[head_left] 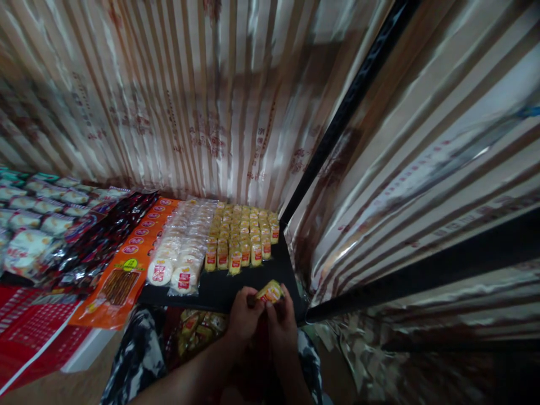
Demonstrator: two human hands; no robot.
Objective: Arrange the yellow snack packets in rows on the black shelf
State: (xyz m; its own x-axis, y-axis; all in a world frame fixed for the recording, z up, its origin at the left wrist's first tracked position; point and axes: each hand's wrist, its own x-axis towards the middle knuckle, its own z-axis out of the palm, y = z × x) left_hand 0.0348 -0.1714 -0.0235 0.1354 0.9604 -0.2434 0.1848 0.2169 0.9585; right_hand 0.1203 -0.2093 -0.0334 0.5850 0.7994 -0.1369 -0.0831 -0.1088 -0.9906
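A small yellow wrapped snack pack is held up between my two hands, over the front edge of a black shelf. My left hand pinches its left end, and my right hand grips the right end with thumb and fingers. Beyond them, rows of matching yellow snack packs stand upright on the shelf. Below my left forearm, more yellow packs lie loose in a container whose walls I cannot make out.
Left of the yellow rows are clear-wrapped round white crackers, orange snack bags, dark shiny packets and white packets. A red basket sits at lower left. A black post rises at the shelf's right corner, before striped plastic sheeting.
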